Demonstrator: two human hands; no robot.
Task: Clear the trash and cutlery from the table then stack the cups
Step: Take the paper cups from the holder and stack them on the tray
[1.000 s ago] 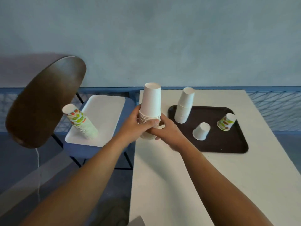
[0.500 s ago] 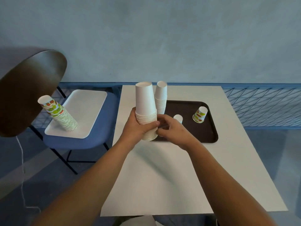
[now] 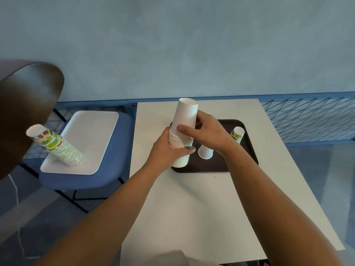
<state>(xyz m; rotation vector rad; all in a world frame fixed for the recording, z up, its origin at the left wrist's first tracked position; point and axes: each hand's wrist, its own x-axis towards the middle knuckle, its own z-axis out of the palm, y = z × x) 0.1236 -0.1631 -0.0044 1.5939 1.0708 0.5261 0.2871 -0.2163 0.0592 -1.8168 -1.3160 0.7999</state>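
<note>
Our counter (image 3: pixel 192 208) shows no trash or cutlery; left hand (image 3: pixel 169 148) and right hand (image 3: pixel 209 133) curl their fingers (image 3: pixel 187 150) round the white stack (image 3: pixel 184 123), while a white cup (image 3: pixel 206 151) and a printed cup (image 3: pixel 237 133) on the tray (image 3: pixel 244 154) await stacking.

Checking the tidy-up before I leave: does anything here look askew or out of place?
The printed cup stack on the white tray leans sharply left, looking tip-prone, though the wide lens may exaggerate it. Nothing looks spilled or damaged.

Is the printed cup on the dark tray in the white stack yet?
No, the printed cup stands alone at the right end of the tray, apart from the white stack in the left hand.
</note>
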